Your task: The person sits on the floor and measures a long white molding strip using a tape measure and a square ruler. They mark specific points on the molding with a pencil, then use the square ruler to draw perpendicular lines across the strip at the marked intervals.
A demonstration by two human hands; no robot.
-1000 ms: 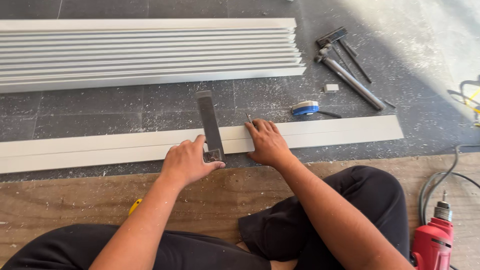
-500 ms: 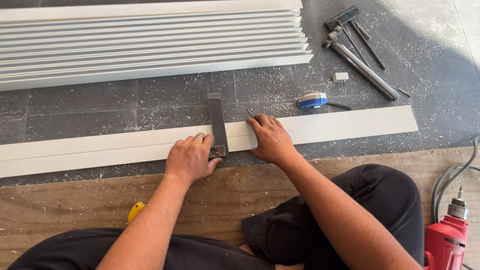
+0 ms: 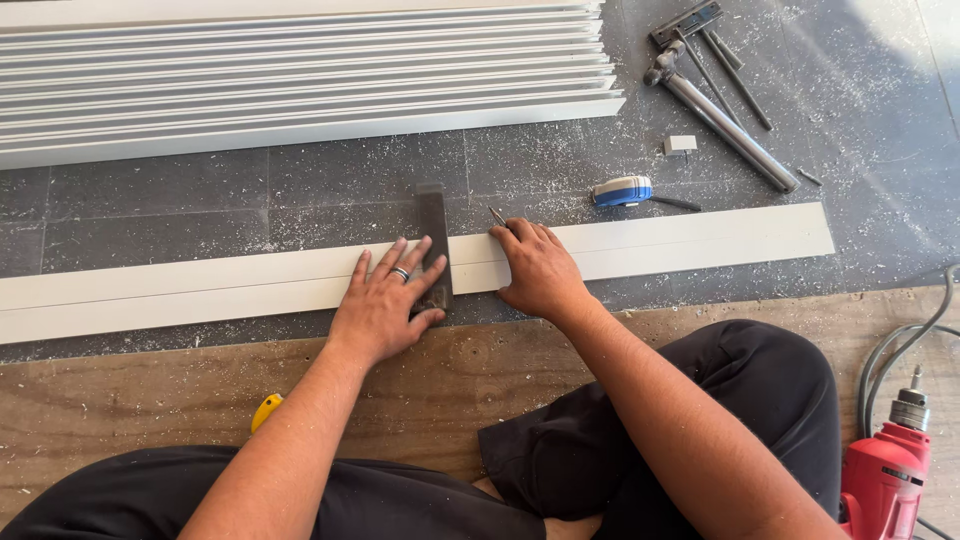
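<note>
1. Where the grey tiled floor (image 3: 300, 190) meets the brown plywood board (image 3: 450, 390), a stack of long white ribbed profiles (image 3: 300, 80) lies at the top of the view, well apart from the hands.
2. A long flat white strip (image 3: 650, 245) runs left to right just beyond the board. It looks light and stiff but likely flexes over its length, and its smooth face seems slippery, so pressing it flat near the mark probably suits it better than lifting by one end.
3. A dark metal try square (image 3: 433, 240) lies across the strip.
4. The left hand (image 3: 385, 305) rests spread open, fingers pressing the square's stock against the strip's near edge.
5. The right hand (image 3: 540, 270) is curled on the strip, pinching a thin pencil-like marker (image 3: 497, 216) beside the blade.
6. A blue-and-white tape measure (image 3: 622, 190) sits just beyond; a red drill (image 3: 885, 480) lies at the right.
</note>
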